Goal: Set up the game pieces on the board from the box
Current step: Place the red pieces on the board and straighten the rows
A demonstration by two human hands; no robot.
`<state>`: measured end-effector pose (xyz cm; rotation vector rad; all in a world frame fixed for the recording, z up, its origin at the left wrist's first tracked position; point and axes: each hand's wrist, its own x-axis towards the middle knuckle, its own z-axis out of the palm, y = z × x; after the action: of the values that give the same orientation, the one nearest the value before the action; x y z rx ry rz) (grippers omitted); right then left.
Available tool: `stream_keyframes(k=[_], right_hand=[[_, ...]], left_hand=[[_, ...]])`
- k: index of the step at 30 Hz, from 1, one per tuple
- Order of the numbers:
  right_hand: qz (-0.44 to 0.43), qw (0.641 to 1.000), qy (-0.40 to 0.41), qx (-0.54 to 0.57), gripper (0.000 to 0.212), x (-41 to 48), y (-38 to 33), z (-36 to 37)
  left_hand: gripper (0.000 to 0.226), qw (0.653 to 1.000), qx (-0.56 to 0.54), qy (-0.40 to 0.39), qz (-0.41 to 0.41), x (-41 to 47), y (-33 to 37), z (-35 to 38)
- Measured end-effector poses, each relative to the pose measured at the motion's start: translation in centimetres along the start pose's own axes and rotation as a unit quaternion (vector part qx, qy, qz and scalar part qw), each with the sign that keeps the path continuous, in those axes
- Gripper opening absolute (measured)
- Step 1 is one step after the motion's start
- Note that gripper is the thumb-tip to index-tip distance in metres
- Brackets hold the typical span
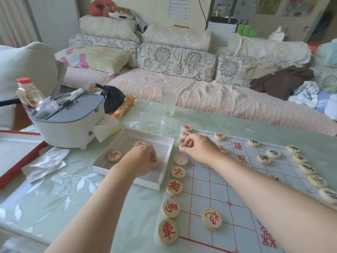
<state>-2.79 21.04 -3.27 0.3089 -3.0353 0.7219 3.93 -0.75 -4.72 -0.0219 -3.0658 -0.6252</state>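
A white paper board (215, 190) with red grid lines lies on the table. Round wooden pieces with red characters (174, 187) line its left edge, and pieces with black characters (308, 168) line its right side. A shallow white box (165, 167) sits left of the board with a red piece (114, 156) lying loose inside. My left hand (142, 159) is inside the box and grips a red-lettered piece (153, 161). My right hand (198, 147) pinches a red piece (183, 146) at the board's far left edge.
A grey and white lidded container (69, 119) stands at the back left, with tissues (45, 163) in front of it. An empty drinking glass (169, 101) stands behind the board. A red-rimmed tray (11, 152) lies at the far left. A sofa runs behind the table.
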Motion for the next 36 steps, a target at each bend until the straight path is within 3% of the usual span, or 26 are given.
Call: stream_keyframes(k=[8,12,17,20,23,29,36], right_hand=[[-0.018,0.998,0.014,-0.064,0.033,0.2,-1.4,0.7],[-0.063,0.996,0.042,-0.048,0.025,0.9,-3.9,1.0],[-0.149,0.987,-0.060,-0.015,0.015,0.5,-8.2,2.4],[-0.193,0.969,-0.114,-0.108,0.039,-0.5,-9.4,3.3],[-0.206,0.957,-0.125,-0.160,0.042,-1.1,-9.7,3.9],[-0.208,0.967,-0.084,-0.122,0.043,-1.4,-9.2,3.5],[-0.172,0.985,-0.014,0.029,0.044,-1.8,-5.8,0.2]], left_hand=[[0.039,1.000,-0.022,0.004,0.022,-0.2,-1.1,-0.5],[0.041,0.999,-0.026,0.043,-0.015,-0.5,-2.8,-2.0],[0.050,0.991,0.046,0.073,-0.098,-1.5,-5.1,-3.2],[0.038,0.987,0.090,0.065,-0.115,-1.8,-5.7,-3.1],[0.037,0.987,0.100,0.036,-0.122,-1.8,-5.8,-2.6],[0.043,0.985,0.127,0.023,-0.118,-1.6,-5.1,-2.6],[0.049,0.977,0.150,-0.049,-0.147,-1.6,-3.8,-2.4]])
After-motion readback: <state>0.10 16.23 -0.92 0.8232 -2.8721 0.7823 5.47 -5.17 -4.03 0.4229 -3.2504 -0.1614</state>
